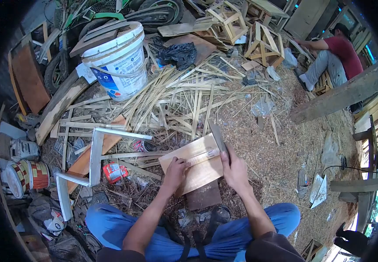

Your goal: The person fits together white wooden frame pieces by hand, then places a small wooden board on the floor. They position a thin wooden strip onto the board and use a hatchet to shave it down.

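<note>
A pale wooden board [197,177] lies tilted in front of my knees, above a dark brown block [203,198]. My left hand [175,174] is closed at the board's left part, its fingers curled and pressed against the wood. Across the board, between my two hands, runs a lighter narrow band [203,158]. My right hand [235,171] grips a flat, dark grey, blade-like piece [218,137] at the board's right edge. That piece points up and away from me, its lower end hidden by my fingers.
Thin wood strips [189,98] are heaped ahead. A white bucket [121,72] with planks on top stands at the back left. A white angled frame [95,155] and a red packet [115,173] are to my left. Far right, a person [342,54] sits near a thick beam [342,96].
</note>
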The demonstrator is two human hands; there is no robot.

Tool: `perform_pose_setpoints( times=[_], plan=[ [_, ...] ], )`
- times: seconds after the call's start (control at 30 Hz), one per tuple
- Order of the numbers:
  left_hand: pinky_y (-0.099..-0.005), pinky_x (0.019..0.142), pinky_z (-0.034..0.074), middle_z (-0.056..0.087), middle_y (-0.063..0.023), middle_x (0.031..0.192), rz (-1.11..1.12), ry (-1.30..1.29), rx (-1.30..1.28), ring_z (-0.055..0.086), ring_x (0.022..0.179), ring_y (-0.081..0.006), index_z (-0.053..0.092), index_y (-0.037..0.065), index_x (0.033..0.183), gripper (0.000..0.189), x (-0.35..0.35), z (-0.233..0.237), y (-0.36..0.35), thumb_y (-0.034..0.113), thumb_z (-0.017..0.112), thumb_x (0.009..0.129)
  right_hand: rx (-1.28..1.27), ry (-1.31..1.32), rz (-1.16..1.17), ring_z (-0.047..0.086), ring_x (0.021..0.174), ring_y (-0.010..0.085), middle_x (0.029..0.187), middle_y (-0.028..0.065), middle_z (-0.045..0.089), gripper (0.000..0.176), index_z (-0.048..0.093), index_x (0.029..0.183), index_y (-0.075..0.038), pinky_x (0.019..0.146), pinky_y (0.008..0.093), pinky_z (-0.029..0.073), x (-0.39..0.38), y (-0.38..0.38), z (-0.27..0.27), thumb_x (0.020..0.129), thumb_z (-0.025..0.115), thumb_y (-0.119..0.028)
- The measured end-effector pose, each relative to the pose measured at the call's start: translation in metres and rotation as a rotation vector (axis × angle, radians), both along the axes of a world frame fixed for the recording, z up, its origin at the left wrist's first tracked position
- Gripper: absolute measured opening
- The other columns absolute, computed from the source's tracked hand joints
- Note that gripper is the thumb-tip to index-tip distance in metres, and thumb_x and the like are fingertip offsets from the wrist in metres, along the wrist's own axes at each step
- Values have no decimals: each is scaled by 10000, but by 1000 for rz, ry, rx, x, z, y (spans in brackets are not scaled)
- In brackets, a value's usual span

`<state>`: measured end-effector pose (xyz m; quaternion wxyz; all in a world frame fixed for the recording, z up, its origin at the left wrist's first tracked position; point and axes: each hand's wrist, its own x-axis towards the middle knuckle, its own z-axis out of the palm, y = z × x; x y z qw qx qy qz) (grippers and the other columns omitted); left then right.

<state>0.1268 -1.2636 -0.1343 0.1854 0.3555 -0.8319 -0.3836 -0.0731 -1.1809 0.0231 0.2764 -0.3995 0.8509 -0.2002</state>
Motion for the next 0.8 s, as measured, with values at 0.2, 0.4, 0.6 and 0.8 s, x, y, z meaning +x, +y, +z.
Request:
perform_pose_setpoints(
  times=[0.2, 0.4, 0.6, 0.8],
  plan=[
    [-418, 909, 525, 702, -124, 1086, 13, 40, 34, 598, 1031, -339, 743, 9, 1030, 226, 0, -7, 0, 9, 686, 811, 155, -18, 103, 673, 943, 508, 1019, 314, 693, 517, 552, 1332, -30, 840, 592, 523, -2, 11, -72, 1068, 394, -446],
    [-418, 888, 526, 702, -132, 1054, 1, 65, 32, 592, 1028, -338, 710, 7, 933, 125, 2, -7, -4, 18, 691, 810, 192, -88, 19, 628, 1077, 515, 1113, 339, 667, 566, 581, 1298, -7, 935, 593, 481, -6, 12, -76, 1075, 367, -481],
    [-425, 875, 523, 690, -136, 1022, 35, 35, 48, 585, 1011, -346, 721, -3, 991, 163, 0, -10, 1, 19, 705, 830, -14, -191, -55, 626, 1064, 529, 1056, 354, 664, 528, 576, 1329, -49, 916, 586, 482, 0, 11, -23, 1086, 359, -463],
    [-416, 869, 538, 701, -119, 1052, 39, 27, 6, 602, 998, -326, 740, 23, 991, 170, -2, -6, 1, 34, 714, 824, 31, -206, -52, 647, 994, 540, 1011, 343, 683, 541, 591, 1307, -42, 879, 601, 502, -8, 30, -100, 1076, 365, -476]
  ],
)
